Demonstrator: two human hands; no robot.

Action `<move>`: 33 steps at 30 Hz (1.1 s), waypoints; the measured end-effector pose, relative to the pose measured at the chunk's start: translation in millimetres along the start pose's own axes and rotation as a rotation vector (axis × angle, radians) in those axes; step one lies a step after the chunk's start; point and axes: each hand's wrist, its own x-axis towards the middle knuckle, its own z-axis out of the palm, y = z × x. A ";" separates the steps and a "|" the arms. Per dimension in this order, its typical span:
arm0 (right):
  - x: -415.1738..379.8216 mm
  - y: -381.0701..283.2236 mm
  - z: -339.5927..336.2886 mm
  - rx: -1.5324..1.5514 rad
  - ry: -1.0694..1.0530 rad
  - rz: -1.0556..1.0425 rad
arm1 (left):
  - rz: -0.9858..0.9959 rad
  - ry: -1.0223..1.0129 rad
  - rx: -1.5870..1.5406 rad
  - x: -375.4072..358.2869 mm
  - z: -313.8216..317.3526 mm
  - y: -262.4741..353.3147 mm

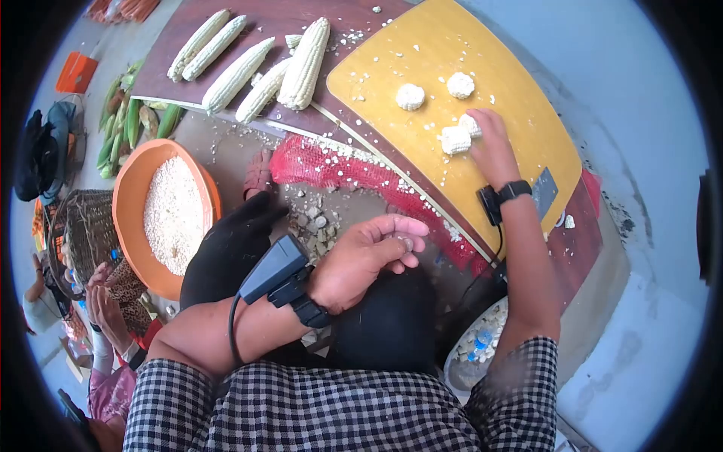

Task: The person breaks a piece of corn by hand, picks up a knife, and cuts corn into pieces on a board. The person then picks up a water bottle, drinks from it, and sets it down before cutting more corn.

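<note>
My right hand reaches over the yellow board, fingers closed around a short piece of white corn cob. Touching or nearly touching that piece is another cob piece. Two more cut pieces, one to the left and one farther back, sit on the same board. Over my lap, my left hand is loosely curled with the fingers partly apart, and nothing shows in it. Its palm is partly hidden. Whole husked corn cobs lie on the dark red board at the upper left.
An orange basin of loose kernels stands left of my leg. Red mesh runs along the board edge, strewn with bits. Unhusked corn and a wicker basket lie farther left. Another person's hands appear at lower left. A tub stands at right.
</note>
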 end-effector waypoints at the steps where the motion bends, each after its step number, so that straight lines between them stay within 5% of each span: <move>1: 4.0 0.6 2.2 -0.008 0.018 0.014 | -0.001 -0.007 0.003 1.4 1.1 -1.6; 8: -16.0 -36.4 -37.6 0.259 0.193 0.260 | 0.102 0.109 -0.028 7.3 -1.7 0.3; 10: -33.4 -83.2 -50.9 0.284 0.181 0.097 | 0.142 0.195 0.015 9.0 0.8 7.9; 16: -61.7 -175.9 -38.5 0.593 -0.158 -0.021 | 0.240 0.098 -0.181 11.9 8.1 5.8; 20: -48.2 -124.2 -23.0 0.642 0.069 0.136 | 0.197 0.148 -0.190 7.6 -6.8 11.4; 23: -21.3 -94.4 -17.1 -0.015 0.233 0.017 | 0.204 0.180 -0.147 3.2 -6.4 18.4; 26: -10.5 -44.9 14.9 -0.114 -0.010 -0.052 | 0.154 0.139 -0.161 4.5 -13.8 17.9; 33: -1.8 36.7 -3.8 -0.162 0.103 0.267 | 0.081 0.117 -0.172 1.0 -9.3 18.3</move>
